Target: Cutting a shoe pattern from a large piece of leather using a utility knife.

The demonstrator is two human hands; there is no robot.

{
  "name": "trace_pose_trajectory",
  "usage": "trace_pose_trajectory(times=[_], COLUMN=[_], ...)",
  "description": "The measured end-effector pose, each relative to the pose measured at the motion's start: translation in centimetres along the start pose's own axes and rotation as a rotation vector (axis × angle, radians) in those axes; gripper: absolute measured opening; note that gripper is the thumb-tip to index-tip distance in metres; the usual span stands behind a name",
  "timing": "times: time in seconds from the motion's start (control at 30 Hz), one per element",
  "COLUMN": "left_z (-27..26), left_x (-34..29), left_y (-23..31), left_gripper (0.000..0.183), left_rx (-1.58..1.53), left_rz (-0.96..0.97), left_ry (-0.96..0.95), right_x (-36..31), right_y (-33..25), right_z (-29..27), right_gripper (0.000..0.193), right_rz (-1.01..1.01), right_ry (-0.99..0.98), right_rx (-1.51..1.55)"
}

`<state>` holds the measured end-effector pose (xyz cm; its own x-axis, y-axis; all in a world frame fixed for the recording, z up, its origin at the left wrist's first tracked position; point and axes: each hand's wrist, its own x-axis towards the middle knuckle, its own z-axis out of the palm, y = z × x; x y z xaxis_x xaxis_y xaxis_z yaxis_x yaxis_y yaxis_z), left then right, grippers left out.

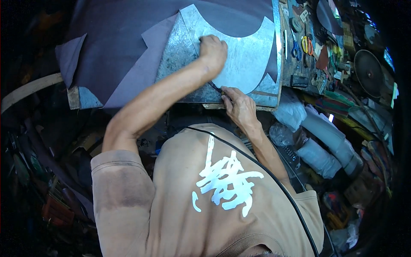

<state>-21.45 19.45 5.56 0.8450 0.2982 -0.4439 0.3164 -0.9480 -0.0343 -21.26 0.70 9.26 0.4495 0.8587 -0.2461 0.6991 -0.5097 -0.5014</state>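
Gripping a slim dark tool point(215, 87), the right hand point(239, 105) sits at the lower-left edge of a pale shaped sheet point(244, 60) on the workbench point(174, 60).
The left hand point(213, 49) lies curled on that sheet; whether it grips anything, I cannot tell. Should its pressure ease, the sheet could slide and the tool stray; a slip could reach the left wrist. Dark material point(120, 38) spreads over the mottled grey bench; scissors point(307, 46) and a round fan point(368, 73) stand out rightward.

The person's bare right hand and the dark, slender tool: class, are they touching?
Touching: in the head view, the right hand grips the dark, slender tool near its lower end.
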Motion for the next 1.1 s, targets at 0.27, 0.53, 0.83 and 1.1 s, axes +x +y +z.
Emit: trace_pose_trajectory(times=[0.27,0.53,0.83,1.1], left_z=[-0.3,0.5,1.2,1.0], left_x=[-2.3,-3.0,-3.4,-3.5], left_y=[2.5,2.6,2.7,2.9], left_gripper=[0.11,0.111,0.11,0.111], left_rx=[-0.317,-0.347,-0.344,-0.304], left_rz=[-0.1,-0.111,-0.121,-0.132], left_ry=[-0.139,-0.077,0.001,0.033], right_x=[0.0,-0.8,-0.5,0.6], right_y=[1.5,4.5,7.5,8.8], right_z=[-0.6,-2.6,-4.5,-6.6], right_gripper=[0.028,0.028,0.029,0.026], right_rz=[-0.057,-0.132,-0.249,-0.32], right_ry=[-0.096,-0.191,-0.267,-0.333], right_rx=[-0.012,-0.002,-0.03,-0.048])
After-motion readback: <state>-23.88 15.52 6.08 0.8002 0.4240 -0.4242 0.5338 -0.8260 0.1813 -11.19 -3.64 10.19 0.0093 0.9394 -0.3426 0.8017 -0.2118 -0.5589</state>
